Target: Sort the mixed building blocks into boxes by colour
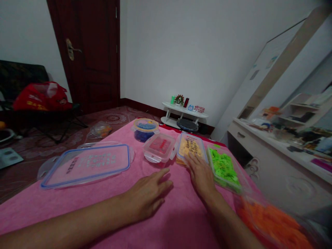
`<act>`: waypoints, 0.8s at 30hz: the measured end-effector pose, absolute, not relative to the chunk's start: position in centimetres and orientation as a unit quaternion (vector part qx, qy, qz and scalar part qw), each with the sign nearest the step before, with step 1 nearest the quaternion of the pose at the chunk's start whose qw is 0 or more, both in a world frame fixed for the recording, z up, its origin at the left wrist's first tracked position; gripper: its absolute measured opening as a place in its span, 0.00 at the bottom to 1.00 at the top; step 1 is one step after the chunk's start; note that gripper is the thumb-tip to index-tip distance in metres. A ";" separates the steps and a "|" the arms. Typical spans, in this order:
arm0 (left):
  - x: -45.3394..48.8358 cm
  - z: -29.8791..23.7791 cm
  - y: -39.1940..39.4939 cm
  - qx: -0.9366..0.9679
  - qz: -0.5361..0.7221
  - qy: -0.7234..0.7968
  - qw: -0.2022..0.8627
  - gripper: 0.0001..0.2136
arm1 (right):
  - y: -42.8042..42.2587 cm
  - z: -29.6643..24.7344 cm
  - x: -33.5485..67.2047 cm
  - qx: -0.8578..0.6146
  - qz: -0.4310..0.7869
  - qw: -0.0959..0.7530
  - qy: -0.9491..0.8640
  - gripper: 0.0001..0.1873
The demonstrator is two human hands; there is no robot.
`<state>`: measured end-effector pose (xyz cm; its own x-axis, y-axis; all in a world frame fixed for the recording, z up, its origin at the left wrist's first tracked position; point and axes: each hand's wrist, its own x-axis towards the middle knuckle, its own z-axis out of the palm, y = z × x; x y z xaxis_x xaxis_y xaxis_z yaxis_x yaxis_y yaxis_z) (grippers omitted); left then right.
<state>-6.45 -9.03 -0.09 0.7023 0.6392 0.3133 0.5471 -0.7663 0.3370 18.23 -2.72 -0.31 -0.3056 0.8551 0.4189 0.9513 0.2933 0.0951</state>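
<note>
My right hand [201,174] lies with fingers stretched over the near end of a blue-rimmed lid [192,147] on a rectangular container of yellow pieces. My left hand [149,193] hovers over or rests on the pink cloth, fingers apart and holding nothing; I cannot tell whether it touches. Just beyond it sits a square clear container [159,147] with a lid and red contents. Behind that stands a round lidded container [145,130] with dark blue contents. Right of my right hand, bright green pieces [224,167] fill a rectangular container with no lid on it.
A large clear lid [88,164] with a blue seal lies at the left on the pink cloth [109,188]. Orange pieces [277,224] fill a container at the lower right. A white cabinet [272,166] flanks the right side; a low white stand [181,110] is behind.
</note>
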 end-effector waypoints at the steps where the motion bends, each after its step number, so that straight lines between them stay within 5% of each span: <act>1: -7.0 0.2 -9.4 0.917 0.210 0.322 0.111 0.22 | -2.9 -0.3 18.2 -0.568 -0.162 0.149 -0.793 0.25; 14: -12.3 0.9 -10.2 0.894 0.219 0.386 0.057 0.17 | -3.3 -2.0 18.5 -0.558 -0.174 0.179 -0.792 0.26; 24: -22.3 -1.2 -9.3 0.801 0.115 0.588 -0.011 0.21 | -4.5 -1.0 17.0 -0.517 -0.146 0.241 -0.808 0.22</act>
<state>-22.27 -9.34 -1.22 0.2832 0.9386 0.1971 0.9437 -0.3093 0.1172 16.99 -4.46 -0.96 -0.3498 0.7649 0.5409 0.9058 0.4234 -0.0131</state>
